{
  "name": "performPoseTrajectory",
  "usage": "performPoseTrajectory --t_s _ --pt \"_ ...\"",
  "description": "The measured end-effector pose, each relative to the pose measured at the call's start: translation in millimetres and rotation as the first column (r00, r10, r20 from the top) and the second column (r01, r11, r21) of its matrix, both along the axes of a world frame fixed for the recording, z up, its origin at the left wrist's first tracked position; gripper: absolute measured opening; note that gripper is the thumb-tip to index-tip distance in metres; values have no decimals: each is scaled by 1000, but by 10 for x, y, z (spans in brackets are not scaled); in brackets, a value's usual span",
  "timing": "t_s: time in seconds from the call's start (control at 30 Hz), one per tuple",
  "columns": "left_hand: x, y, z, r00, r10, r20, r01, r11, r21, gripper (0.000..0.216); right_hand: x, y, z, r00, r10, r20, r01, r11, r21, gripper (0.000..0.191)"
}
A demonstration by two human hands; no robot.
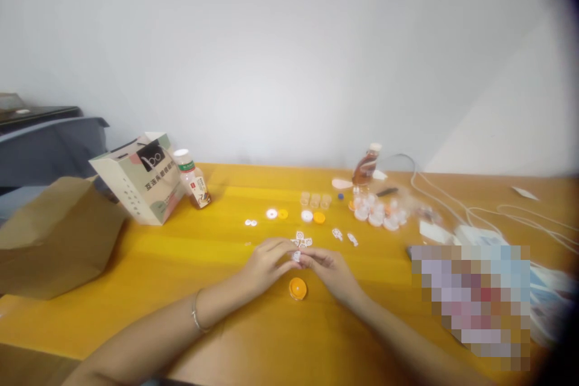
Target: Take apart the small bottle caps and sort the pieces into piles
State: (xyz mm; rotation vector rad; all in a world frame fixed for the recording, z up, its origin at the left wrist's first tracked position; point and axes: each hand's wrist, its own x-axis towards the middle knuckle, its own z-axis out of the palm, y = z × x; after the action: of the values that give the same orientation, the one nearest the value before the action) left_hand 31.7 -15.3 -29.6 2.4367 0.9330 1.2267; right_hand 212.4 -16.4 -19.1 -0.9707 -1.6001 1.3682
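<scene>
My left hand [266, 264] and my right hand [332, 270] meet over the yellow table [181, 259], fingertips pinched together on a small white piece [296, 256]. An orange cap [297, 288] lies on the table just below and between my hands. A few more small white pieces [302, 240] sit just beyond my fingers. Further back lie white and orange discs [277, 214] and another pair, a white one and an orange one [313, 217]. A thin bracelet circles my left wrist.
A printed paper bag [140, 178] and a small bottle [192, 180] stand at back left, with a brown paper bag [54, 235] at the far left. A tilted drink bottle [365, 167], small clear cups [380, 211] and white cables [488, 211] fill the back right.
</scene>
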Motion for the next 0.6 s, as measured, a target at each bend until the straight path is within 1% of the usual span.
performPoseTrajectory --t_s 0.13,0.37,0.47,0.6 --pt "-12 35 -17 1000 -8 -13 9 998 69 24 4 53 3 1000 -9 16 9 1000 14 22" --pt "-8 25 -169 998 -21 -62 29 991 130 22 -34 16 -118 996 -75 42 76 997 -26 25" --pt "14 14 -216 998 -15 -62 27 983 183 22 -43 -1 -121 996 -84 41 85 996 -10 26" --pt "44 4 -233 998 2 -59 12 970 243 21 -46 -17 -109 994 -104 40 103 995 12 24"
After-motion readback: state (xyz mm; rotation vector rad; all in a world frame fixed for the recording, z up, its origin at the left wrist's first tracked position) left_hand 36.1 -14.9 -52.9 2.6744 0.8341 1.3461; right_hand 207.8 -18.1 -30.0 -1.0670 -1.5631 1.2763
